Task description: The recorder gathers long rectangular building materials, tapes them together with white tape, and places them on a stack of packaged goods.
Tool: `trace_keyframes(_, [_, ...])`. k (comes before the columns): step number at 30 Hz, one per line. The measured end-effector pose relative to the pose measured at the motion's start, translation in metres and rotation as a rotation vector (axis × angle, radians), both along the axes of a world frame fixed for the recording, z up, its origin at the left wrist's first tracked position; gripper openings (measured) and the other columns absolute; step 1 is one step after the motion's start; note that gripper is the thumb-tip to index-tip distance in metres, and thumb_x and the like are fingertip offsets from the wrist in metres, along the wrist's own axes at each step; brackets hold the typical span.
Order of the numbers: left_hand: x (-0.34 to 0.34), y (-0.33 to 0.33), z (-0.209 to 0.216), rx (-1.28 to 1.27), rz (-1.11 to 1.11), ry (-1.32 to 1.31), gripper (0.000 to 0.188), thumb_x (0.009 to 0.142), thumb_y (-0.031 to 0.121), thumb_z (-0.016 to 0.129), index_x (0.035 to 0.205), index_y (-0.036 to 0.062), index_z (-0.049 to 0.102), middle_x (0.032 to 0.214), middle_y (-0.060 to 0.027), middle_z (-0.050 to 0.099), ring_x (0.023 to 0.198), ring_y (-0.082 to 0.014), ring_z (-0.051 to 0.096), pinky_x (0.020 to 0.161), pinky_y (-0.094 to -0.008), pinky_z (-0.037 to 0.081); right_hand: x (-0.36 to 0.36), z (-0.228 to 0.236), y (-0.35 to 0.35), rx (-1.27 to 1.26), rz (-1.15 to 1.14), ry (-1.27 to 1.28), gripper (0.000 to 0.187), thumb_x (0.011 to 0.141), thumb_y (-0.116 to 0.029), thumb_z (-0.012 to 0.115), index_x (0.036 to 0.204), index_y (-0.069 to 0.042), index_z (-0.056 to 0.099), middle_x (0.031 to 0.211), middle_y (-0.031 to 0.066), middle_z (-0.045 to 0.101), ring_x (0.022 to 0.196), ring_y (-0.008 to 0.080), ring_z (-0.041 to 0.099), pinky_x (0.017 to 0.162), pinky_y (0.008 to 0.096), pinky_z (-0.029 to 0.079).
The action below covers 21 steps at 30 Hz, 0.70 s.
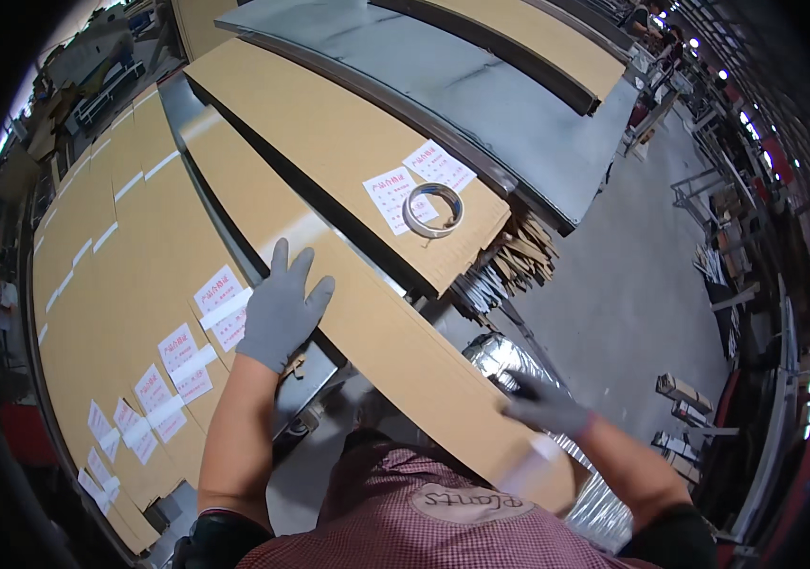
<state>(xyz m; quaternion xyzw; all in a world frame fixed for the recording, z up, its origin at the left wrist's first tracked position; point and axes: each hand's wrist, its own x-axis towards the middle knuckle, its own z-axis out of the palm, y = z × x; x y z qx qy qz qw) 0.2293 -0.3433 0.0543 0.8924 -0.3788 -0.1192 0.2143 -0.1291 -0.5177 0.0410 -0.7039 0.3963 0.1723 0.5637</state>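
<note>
The left hand (286,308) is resting, fingers spread, on the cardboard strip (405,365); the right hand (549,406) is blurring beside it, grip unreadable. Beyond the left, pale bands (297,228) are already crossing it; nearer, it's seemingly awaiting finishing.

Brown strips (530,248) are lying heaped; silver foil (504,353) is reflecting light; distant people (673,45) are showing beyond the grey floor (604,284), upper right.

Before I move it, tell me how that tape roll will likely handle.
The tape roll is probably fairly light, being a small hollow ring. Lying flat on its side, it would probably slide rather than roll when pushed. Stood on edge, its round rim could let it roll away.
</note>
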Motion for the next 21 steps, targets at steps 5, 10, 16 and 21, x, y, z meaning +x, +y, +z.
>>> trace_keyframes(5, [0.018, -0.002, -0.012, 0.134, -0.030, -0.074, 0.061, 0.089, 0.044, 0.054, 0.134, 0.0033, 0.048, 0.143, -0.0299, 0.037, 0.122, -0.0458, 0.048, 0.102, -0.0448, 0.041, 0.100, 0.018, -0.078, -0.758, 0.286, -0.658, 0.064, 0.092, -0.031, 0.061, 0.138, 0.006, 0.038, 0.123, 0.0212, 0.054, 0.108, 0.0256, 0.057, 0.098, 0.0375, 0.045])
trace_keyframes(10, [0.089, -0.021, -0.024, 0.000, -0.023, -0.281, 0.061, 0.086, 0.038, 0.056, 0.134, 0.0023, 0.044, 0.134, -0.0295, 0.046, 0.115, -0.0445, 0.054, 0.093, -0.0464, 0.047, 0.151, 0.001, -0.185, -0.506, -0.279, -0.651, 0.053, 0.098, -0.036, 0.053, 0.133, 0.003, 0.047, 0.125, 0.0128, 0.056, 0.114, 0.0199, 0.053, 0.101, 0.0334, 0.041])
trace_keyframes(16, [0.066, -0.077, 0.029, -0.334, -0.298, -0.317, 0.031, 0.078, 0.021, 0.065, 0.106, 0.0058, 0.066, 0.106, -0.0128, 0.063, 0.102, -0.0314, 0.060, 0.085, -0.0388, 0.049, 0.212, -0.040, -0.217, -0.104, -0.638, -0.635, 0.059, 0.095, -0.046, 0.053, 0.133, -0.001, 0.051, 0.130, 0.0142, 0.056, 0.116, 0.0210, 0.054, 0.099, 0.0330, 0.042])
trace_keyframes(21, [0.046, -0.135, 0.018, -0.301, -0.493, -0.079, 0.025, 0.077, 0.018, 0.068, 0.094, 0.0016, 0.060, 0.094, -0.0145, 0.059, 0.087, -0.0293, 0.062, 0.076, -0.0378, 0.050, 0.208, -0.051, -0.183, -0.114, -0.521, -0.579, 0.053, 0.099, -0.041, 0.050, 0.131, 0.001, 0.050, 0.135, 0.0078, 0.049, 0.116, 0.0162, 0.054, 0.102, 0.0268, 0.039])
